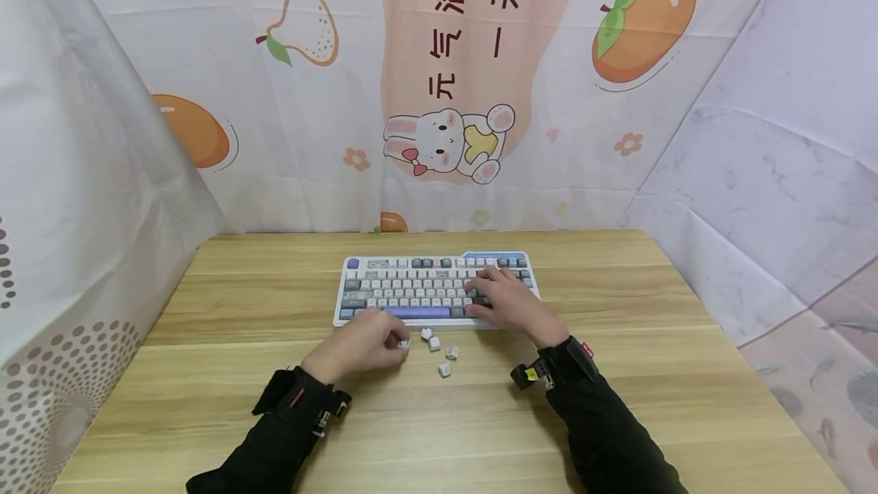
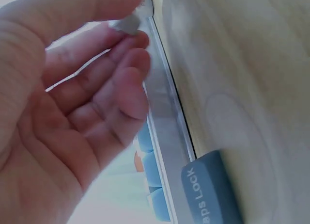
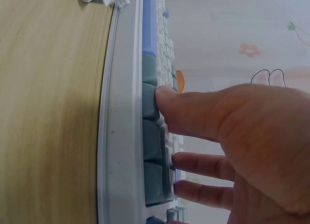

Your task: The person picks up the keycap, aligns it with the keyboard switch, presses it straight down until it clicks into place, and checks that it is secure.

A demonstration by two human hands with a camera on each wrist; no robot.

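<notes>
The keyboard (image 1: 409, 322) is white with grey, white and purple keys, and lies on the wooden table (image 1: 480, 433). Just in front of its near edge, my left hand (image 1: 363, 341) pinches a small white keycap (image 2: 127, 24) between thumb and fingers. A dark Caps Lock keycap (image 2: 209, 190) overlaps the keyboard's edge in the left wrist view. My right hand (image 1: 511, 302) rests over the keyboard's right part, fingers spread. In the right wrist view its thumb (image 3: 169, 100) lies at the dark keys (image 3: 149, 99) of the bottom row.
Several loose white keycaps (image 1: 434, 344) lie on the table between the hands, close to the keyboard's front edge. A printed cloth curtain (image 1: 329, 136) hangs behind the table, with more cloth (image 1: 768, 174) along the sides.
</notes>
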